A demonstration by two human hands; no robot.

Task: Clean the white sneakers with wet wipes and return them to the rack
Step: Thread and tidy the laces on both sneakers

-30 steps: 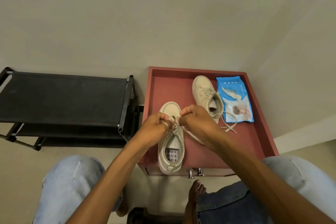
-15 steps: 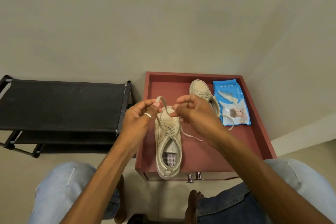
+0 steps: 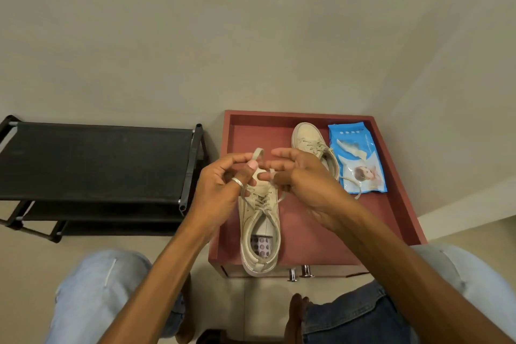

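With fingers (image 3: 242,160) of left hand (image 3: 220,190) and right hand (image 3: 304,184) pinching the lace (image 3: 258,151), finish the bow on near sneaker (image 3: 259,220), atop red cabinet (image 3: 399,176). Presume wiping done. Remaining: tie far sneaker (image 3: 305,135), return both to rack (image 3: 95,162).

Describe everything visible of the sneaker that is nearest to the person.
The near sneaker is cream, leather-looking, with a grey insole bearing a patterned patch. It stands upright on the red cabinet, toe away from the person, heel over the front edge. The left hand pinches a loop of its laces; the right hand holds the other strand.
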